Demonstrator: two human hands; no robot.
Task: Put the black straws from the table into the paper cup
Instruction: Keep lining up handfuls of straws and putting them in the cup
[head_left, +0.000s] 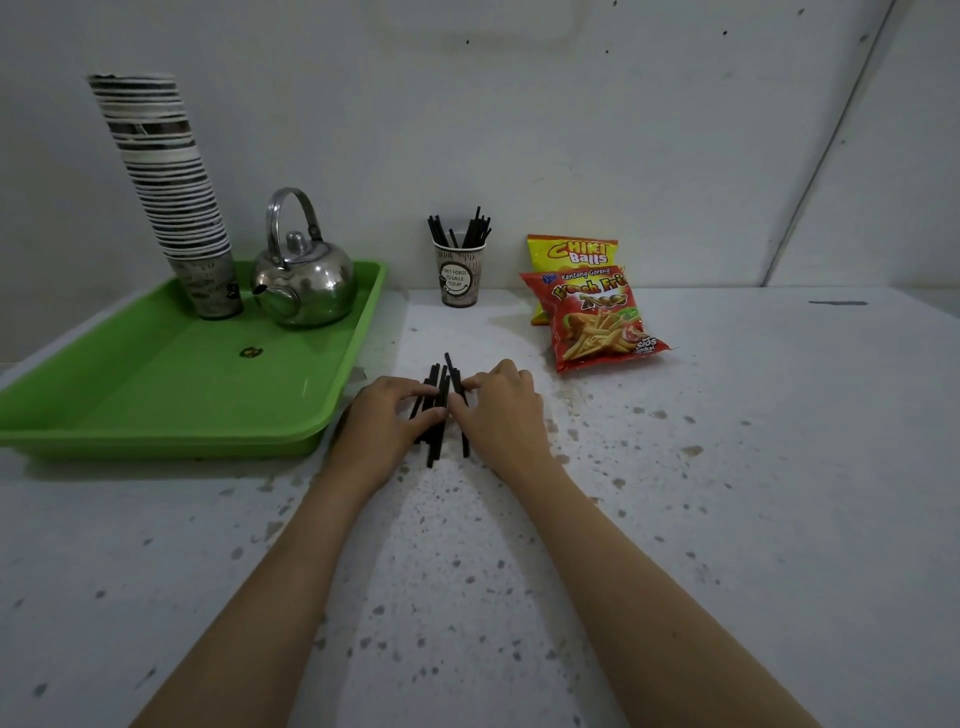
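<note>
A small pile of black straws (440, 387) lies on the speckled table in front of me. My left hand (384, 423) presses against the pile from the left, fingers curled onto it. My right hand (501, 410) closes in from the right, fingertips pinching straws at the pile's right side. The straws still rest on the table. Farther back, by the wall, stands a printed paper cup (458, 278) with several black straws (462, 231) sticking up out of it.
A green tray (171, 384) lies at the left, carrying a tall stack of paper cups (171, 192) and a steel kettle (304, 283). Two snack bags (592, 306) lie right of the cup. The wall rises close behind.
</note>
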